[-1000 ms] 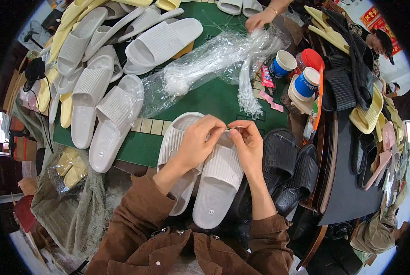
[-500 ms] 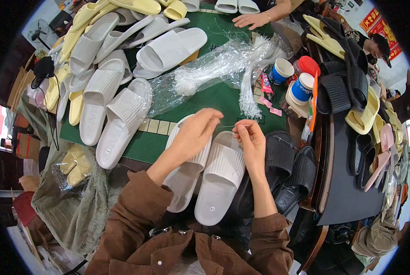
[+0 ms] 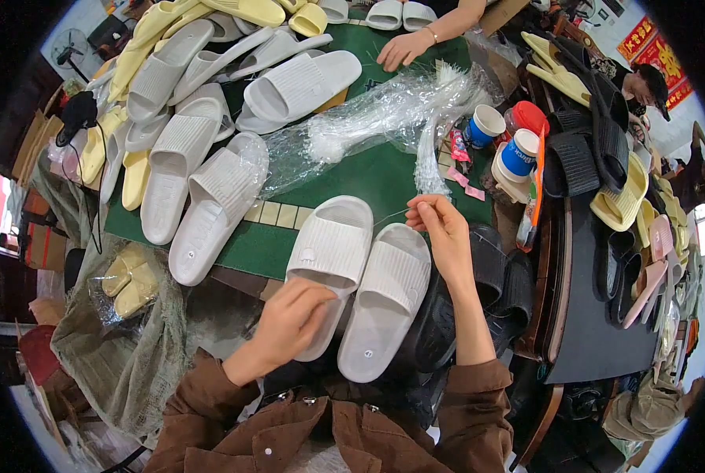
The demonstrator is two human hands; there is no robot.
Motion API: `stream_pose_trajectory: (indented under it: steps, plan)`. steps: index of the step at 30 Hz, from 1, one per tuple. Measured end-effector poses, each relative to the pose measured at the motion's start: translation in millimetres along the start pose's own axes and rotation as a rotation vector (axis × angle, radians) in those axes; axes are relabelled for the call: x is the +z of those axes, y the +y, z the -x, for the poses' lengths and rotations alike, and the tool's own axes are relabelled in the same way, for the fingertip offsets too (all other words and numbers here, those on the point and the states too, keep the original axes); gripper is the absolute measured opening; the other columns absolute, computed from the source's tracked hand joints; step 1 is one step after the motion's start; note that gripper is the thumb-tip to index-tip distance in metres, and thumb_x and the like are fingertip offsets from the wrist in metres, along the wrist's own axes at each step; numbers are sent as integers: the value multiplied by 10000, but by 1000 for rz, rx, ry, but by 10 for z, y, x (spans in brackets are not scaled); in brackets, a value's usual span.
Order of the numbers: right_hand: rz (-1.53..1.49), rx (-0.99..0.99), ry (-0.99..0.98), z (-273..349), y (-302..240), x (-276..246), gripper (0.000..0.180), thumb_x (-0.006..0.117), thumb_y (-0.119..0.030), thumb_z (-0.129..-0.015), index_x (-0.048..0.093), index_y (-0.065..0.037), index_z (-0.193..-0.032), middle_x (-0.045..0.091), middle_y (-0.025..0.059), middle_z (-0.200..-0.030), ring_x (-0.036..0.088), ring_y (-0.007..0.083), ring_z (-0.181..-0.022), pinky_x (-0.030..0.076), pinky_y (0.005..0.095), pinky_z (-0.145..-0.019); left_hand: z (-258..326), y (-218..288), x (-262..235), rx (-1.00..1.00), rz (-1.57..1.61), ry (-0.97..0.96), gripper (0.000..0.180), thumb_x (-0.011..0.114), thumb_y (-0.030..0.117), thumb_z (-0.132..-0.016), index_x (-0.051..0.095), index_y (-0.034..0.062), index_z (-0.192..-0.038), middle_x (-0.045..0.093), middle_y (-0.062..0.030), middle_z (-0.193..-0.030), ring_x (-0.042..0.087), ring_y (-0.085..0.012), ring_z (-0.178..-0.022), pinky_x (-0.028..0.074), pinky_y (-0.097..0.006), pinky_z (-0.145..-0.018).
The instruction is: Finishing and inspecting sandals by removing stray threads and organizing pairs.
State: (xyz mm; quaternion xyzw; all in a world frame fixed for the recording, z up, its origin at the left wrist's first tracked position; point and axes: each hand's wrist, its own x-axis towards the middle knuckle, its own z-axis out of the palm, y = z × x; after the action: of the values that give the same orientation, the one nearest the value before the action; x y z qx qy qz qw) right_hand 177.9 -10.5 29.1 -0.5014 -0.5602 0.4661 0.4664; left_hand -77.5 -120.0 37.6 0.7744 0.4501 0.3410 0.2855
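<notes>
A pair of light grey slide slippers lies side by side in front of me, toes pointing away. My left hand (image 3: 293, 315) is over the left slipper (image 3: 330, 251), its fingers curled at the edge of the strap opening; what the fingertips hold is hidden. Beyond the right slipper's (image 3: 389, 303) toe, my right hand (image 3: 440, 229) is closed in a pinch on a thin clear plastic loop fastener (image 3: 392, 214). The strand runs from the pinch toward the left slipper's toe end. A bundle of similar white fasteners (image 3: 429, 165) hangs out of a clear bag (image 3: 352, 130).
Grey slippers (image 3: 214, 201) and yellow ones (image 3: 135, 177) are heaped at the left. Black slippers (image 3: 486, 264) lie right of my pair. Paper cups (image 3: 518, 154) and a red-lidded jar (image 3: 530, 116) stand at right. Another person's hand (image 3: 403, 51) rests on the green table (image 3: 242, 252).
My left hand has come away from the strand and down to the left slipper's opening. The pair has shifted slightly. The other person's hand has moved left.
</notes>
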Motion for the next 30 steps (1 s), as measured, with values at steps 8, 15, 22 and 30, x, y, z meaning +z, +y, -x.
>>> stream_pose_trajectory:
  steps: [8, 15, 22, 30]
  plan:
    - [-45, 20, -64, -127, 7, 43, 197, 452, -153, -1016, 584, -9, -992, 671, 62, -899, 642, 115, -788, 500, 246, -687, -42, 33, 314, 7, -202, -26, 475, 686, 154, -814, 512, -28, -1216, 539, -176, -1126, 482, -374, -1094, 385, -450, -945]
    - [-129, 69, -152, -257, -206, 163, 187, 395, -164, -1038, 532, -53, -973, 684, 89, -918, 661, 134, -786, 485, 235, -663, -246, 54, 581, -4, -325, 2, 302, 685, 171, -805, 543, -8, -1003, 539, -169, -1006, 501, -355, -978, 396, -444, -852]
    - [-133, -133, -130, -272, -354, 368, 192, 408, -151, -1034, 541, -23, -980, 627, 49, -766, 595, 94, -657, 472, 229, -608, -391, 65, 679, 18, -354, 97, 286, 692, 175, -791, 558, -14, -960, 548, -176, -990, 510, -363, -977, 397, -443, -837]
    - [-107, -69, 92, -207, -94, 124, 253, 441, -125, -1014, 501, 2, -1224, 641, 112, -977, 633, 158, -837, 514, 279, -759, -481, -96, 867, -63, -415, 80, 284, 620, 235, -855, 591, -30, -956, 587, -200, -1018, 518, -384, -1014, 359, -506, -901]
